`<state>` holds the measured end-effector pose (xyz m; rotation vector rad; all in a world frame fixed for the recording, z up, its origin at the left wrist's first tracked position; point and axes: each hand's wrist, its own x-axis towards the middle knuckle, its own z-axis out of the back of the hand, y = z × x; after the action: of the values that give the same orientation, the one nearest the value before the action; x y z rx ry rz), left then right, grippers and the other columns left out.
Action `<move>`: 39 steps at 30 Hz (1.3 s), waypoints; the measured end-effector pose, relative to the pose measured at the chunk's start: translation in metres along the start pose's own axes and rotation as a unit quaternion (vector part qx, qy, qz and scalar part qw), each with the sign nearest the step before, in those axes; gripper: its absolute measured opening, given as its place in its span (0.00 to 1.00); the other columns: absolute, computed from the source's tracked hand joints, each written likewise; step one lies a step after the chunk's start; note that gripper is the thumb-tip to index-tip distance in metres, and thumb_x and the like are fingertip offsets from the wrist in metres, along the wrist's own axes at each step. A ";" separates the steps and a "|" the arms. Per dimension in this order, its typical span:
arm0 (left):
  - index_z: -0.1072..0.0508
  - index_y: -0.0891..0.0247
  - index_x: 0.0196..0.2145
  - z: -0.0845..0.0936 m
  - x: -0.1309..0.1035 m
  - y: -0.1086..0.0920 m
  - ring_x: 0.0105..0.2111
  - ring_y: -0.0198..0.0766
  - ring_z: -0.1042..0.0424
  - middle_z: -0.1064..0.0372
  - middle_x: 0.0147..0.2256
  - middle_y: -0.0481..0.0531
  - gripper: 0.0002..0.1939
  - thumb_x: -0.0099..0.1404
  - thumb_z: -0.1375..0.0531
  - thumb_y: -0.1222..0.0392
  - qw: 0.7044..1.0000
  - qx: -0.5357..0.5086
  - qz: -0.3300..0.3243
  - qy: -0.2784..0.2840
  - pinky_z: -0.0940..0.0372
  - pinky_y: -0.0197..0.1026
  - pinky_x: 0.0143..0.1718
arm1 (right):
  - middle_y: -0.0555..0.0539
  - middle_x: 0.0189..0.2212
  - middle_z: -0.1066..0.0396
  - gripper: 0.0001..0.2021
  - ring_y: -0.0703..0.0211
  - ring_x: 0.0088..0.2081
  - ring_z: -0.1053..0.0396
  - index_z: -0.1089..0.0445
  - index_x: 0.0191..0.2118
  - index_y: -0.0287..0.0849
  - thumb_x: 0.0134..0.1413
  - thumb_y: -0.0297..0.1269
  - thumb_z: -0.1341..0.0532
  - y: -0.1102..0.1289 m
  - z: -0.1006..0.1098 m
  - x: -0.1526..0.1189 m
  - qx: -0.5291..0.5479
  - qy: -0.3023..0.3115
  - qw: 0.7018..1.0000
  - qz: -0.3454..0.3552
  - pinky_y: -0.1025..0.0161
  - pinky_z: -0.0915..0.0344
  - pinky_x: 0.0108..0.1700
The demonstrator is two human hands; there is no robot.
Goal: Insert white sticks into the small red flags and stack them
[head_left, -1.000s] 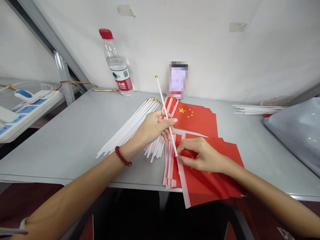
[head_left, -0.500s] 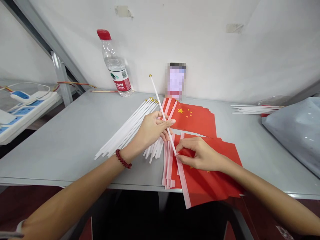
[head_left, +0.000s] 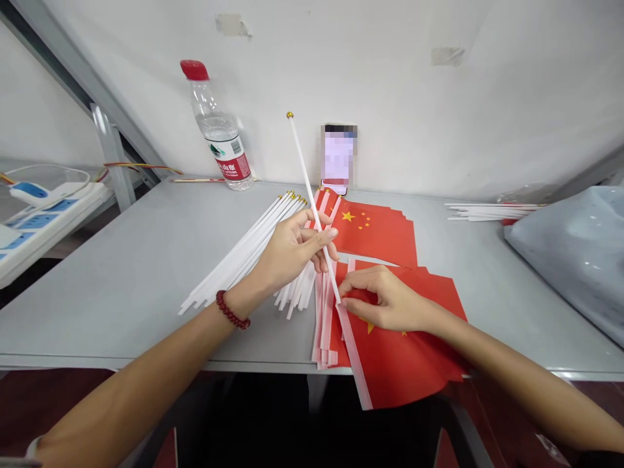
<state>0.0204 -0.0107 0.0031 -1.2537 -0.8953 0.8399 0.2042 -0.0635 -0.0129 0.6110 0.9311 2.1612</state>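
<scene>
We saw the gold knob (head_left: 290, 115) of the smooth white stick (head_left: 302, 162) sitting higher against the wall (head_left: 404, 104) than half a second earlier. The left grip (head_left: 295, 247) was closed round the slender stick above the bench (head_left: 112, 279), while the right grip (head_left: 385, 299) pinched a thin red flag (head_left: 400, 374) by the top of its pale sleeve (head_left: 357, 361). The stick's lower end met that sleeve; we could not tell whether it had entered. We noticed the flag sagging past the bench's front edge, straight white spare sticks (head_left: 234, 257) fanned on its left, and a clear bottle (head_left: 219, 136) at its back edge.
</scene>
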 end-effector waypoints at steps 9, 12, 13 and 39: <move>0.37 0.63 0.37 0.003 0.004 0.008 0.16 0.31 0.33 0.28 0.22 0.48 0.13 0.62 0.41 0.51 0.999 -0.020 0.042 0.001 0.35 0.34 0.18 | 0.52 0.23 0.34 0.07 0.68 0.24 0.41 0.30 0.31 0.36 0.53 0.22 0.45 0.002 0.002 -0.001 -0.006 0.011 1.000 0.011 0.70 0.43 0.28; 0.37 0.63 0.35 0.002 0.004 0.009 0.16 0.31 0.33 0.28 0.22 0.49 0.14 0.61 0.41 0.51 0.998 -0.019 0.060 -0.013 0.35 0.34 0.18 | 0.51 0.24 0.33 0.07 0.68 0.24 0.41 0.31 0.31 0.37 0.53 0.23 0.45 0.002 0.002 -0.001 -0.010 0.005 1.000 0.011 0.70 0.42 0.28; 0.37 0.63 0.35 0.002 0.004 0.010 0.16 0.31 0.32 0.28 0.22 0.49 0.14 0.60 0.40 0.51 0.998 -0.019 0.063 -0.017 0.35 0.34 0.18 | 0.51 0.23 0.33 0.07 0.68 0.24 0.41 0.31 0.31 0.37 0.53 0.23 0.45 0.002 0.002 -0.001 -0.009 0.005 1.000 0.009 0.70 0.42 0.28; 0.37 0.58 0.41 0.007 0.001 -0.001 0.25 0.35 0.26 0.27 0.23 0.47 0.12 0.62 0.41 0.53 0.992 -0.090 -0.011 0.082 0.34 0.32 0.23 | 0.55 0.19 0.45 0.10 0.70 0.21 0.50 0.34 0.26 0.37 0.57 0.33 0.43 -0.002 0.004 0.000 0.253 0.058 0.960 -0.105 0.68 0.51 0.24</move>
<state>0.0143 -0.0065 0.0046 -1.4446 -0.8653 0.6380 0.2079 -0.0609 -0.0118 0.5938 1.5636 1.7860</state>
